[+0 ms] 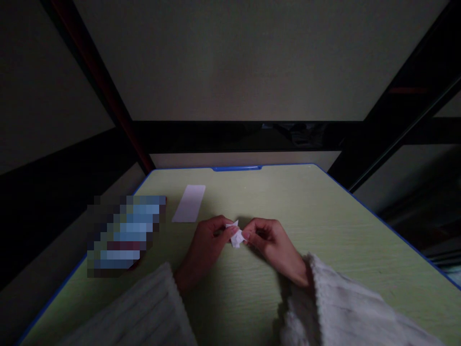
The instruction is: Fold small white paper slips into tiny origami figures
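Between my two hands is a small piece of folded white paper (236, 238), with creases and pointed corners showing. My left hand (212, 240) pinches its left side, thumb on top. From the other side, my right hand (270, 240) grips the right edge between thumb and fingers. Both hands are just over the table, near its middle. The undersides of the paper and some fingertips are hidden. A flat white strip of paper (189, 203) lies beyond my left hand, to the left.
The pale wood-grain table (288, 192) has a blue rim and a blue handle (237, 168) at its far edge. A pixelated object with a dark red edge (129, 235) lies at the left. Light panels with dark frames stand behind the table.
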A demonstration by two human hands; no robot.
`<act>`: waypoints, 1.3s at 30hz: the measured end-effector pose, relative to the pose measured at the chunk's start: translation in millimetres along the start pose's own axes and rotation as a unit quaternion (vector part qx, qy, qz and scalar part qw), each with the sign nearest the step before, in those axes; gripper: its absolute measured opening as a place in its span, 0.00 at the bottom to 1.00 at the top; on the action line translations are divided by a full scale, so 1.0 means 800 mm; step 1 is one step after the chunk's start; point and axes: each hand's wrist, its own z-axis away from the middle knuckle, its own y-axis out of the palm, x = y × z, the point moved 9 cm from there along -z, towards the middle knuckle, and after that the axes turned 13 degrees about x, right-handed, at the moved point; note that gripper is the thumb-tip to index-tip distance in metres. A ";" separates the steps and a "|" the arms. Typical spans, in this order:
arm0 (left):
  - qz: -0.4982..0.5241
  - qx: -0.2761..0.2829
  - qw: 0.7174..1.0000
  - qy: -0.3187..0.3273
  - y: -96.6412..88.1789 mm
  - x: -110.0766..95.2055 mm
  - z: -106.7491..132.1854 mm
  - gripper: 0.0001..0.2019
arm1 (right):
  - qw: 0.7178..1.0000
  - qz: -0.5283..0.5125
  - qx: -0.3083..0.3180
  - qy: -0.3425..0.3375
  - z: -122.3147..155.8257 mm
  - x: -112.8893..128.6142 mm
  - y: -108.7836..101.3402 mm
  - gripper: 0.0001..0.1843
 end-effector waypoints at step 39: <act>0.087 -0.040 0.995 -0.014 -0.009 0.008 0.005 0.16 | 0.921 0.357 -0.120 -0.096 0.008 0.033 -0.042 0.12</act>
